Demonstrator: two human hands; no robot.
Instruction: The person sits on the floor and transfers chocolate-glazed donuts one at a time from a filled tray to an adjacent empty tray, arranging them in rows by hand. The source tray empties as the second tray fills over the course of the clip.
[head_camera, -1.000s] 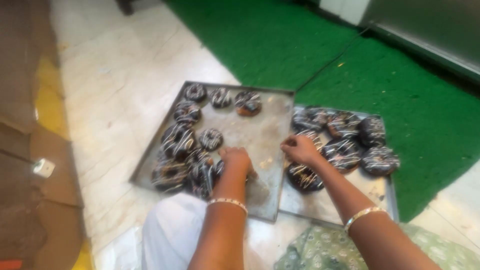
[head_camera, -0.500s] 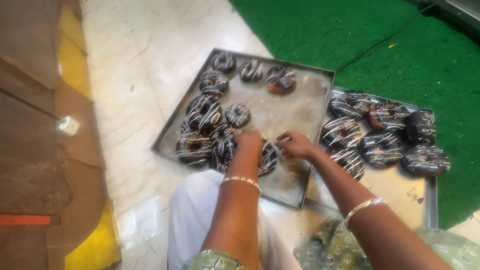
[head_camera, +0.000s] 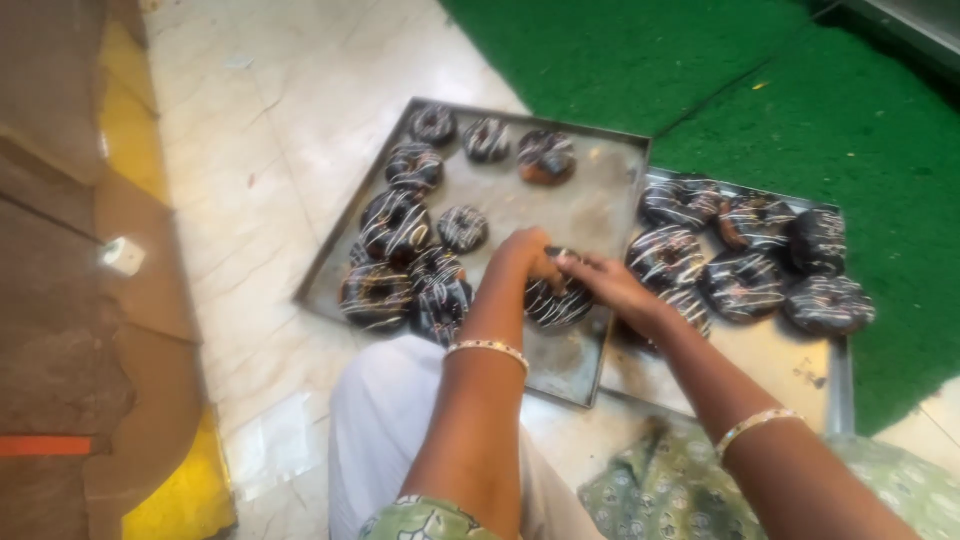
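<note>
Both hands on one chocolate donut (head_camera: 556, 300) at the near edge of the left tray (head_camera: 590, 215): left hand (head_camera: 525, 255) and right hand (head_camera: 605, 285) closed on it together. Setting it down among the others. Next, a gentle letting go, icing unsmudged.

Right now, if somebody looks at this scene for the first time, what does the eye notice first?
First, both hands, left hand and right hand, meet over one chocolate doughnut near the front edge of the left metal tray. More white-striped doughnuts crowd that tray's left side, and the right tray lies partly on green matting.
</note>
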